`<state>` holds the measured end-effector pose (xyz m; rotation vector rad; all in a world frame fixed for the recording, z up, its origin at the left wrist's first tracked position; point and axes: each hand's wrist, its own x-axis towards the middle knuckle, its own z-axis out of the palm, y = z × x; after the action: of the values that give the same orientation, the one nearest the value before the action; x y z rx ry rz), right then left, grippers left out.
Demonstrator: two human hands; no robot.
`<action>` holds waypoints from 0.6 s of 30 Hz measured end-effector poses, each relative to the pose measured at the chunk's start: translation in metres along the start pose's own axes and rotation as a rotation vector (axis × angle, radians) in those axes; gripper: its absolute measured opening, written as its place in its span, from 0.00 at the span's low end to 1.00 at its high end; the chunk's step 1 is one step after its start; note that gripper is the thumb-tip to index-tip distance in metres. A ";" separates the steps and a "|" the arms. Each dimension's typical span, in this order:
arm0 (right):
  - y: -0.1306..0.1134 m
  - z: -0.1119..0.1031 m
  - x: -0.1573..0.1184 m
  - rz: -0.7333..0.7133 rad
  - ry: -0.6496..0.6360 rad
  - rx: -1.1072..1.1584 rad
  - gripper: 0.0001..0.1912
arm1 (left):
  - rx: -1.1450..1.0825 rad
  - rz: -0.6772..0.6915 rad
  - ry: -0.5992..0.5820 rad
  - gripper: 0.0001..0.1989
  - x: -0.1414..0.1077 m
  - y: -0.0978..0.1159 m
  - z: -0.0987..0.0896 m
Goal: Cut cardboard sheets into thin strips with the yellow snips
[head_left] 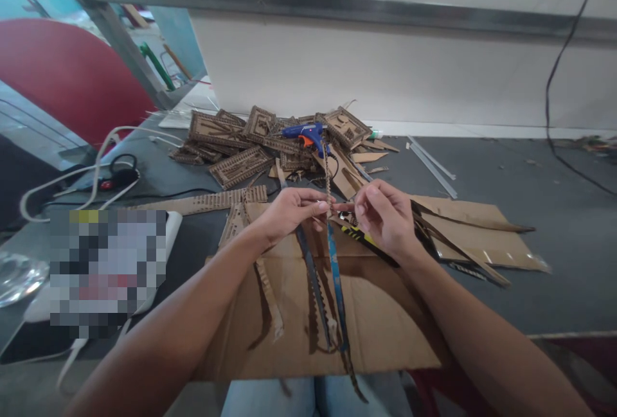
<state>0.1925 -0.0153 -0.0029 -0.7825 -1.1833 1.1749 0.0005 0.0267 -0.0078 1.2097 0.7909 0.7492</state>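
— Where do you stand with the strips?

— From what shows, you're in the middle of it. Your left hand [289, 211] and right hand [383, 214] are both pinched closed on thin cardboard strips [332, 275], fingertips nearly meeting above the flat cardboard sheet [385, 333] that lies across your lap and the near edge of the table [569, 224]. A toothed strip [328, 173] stands up from your fingers. No glue bead or finished joint is visible at the pinch, so I'd judge the joining not yet done. The blue glue gun [304, 133] rests on the pile of cut cardboard pieces [241, 147], well apart from your hands.

— Which way do the strips run?

— Their long axis lies roughly along your line of sight: the upper end points away from you toward the pile, and the lower ends, one with a blue face, hang down toward your knees, spreading slightly. Another loose strip [270, 295] lies on the sheet just left of them, running the same way.
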 end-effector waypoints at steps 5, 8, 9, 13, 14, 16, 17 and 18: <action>0.006 -0.003 0.001 -0.011 -0.021 -0.040 0.17 | 0.002 0.002 0.015 0.20 0.000 0.000 0.000; 0.008 -0.004 0.000 -0.016 -0.028 -0.076 0.18 | 0.003 -0.008 0.025 0.21 0.000 0.000 0.000; 0.008 -0.004 0.000 -0.012 -0.030 -0.079 0.18 | 0.005 -0.012 0.028 0.21 0.000 0.001 0.000; 0.007 -0.004 0.001 0.023 -0.044 -0.077 0.18 | 0.025 -0.010 0.037 0.21 0.000 0.000 0.000; 0.006 -0.004 0.002 0.033 -0.050 -0.070 0.18 | 0.034 -0.009 0.037 0.21 0.000 -0.001 0.000; 0.005 -0.003 0.002 0.051 -0.057 -0.039 0.17 | 0.045 -0.008 0.034 0.20 0.000 -0.002 -0.001; 0.004 -0.003 0.002 0.056 -0.058 -0.021 0.17 | 0.048 -0.008 0.033 0.20 0.000 -0.002 -0.001; 0.004 -0.003 0.002 0.056 -0.062 -0.006 0.17 | 0.050 -0.007 0.032 0.20 0.000 -0.002 -0.001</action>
<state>0.1946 -0.0119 -0.0069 -0.7932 -1.2224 1.2503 -0.0002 0.0268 -0.0101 1.2416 0.8442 0.7484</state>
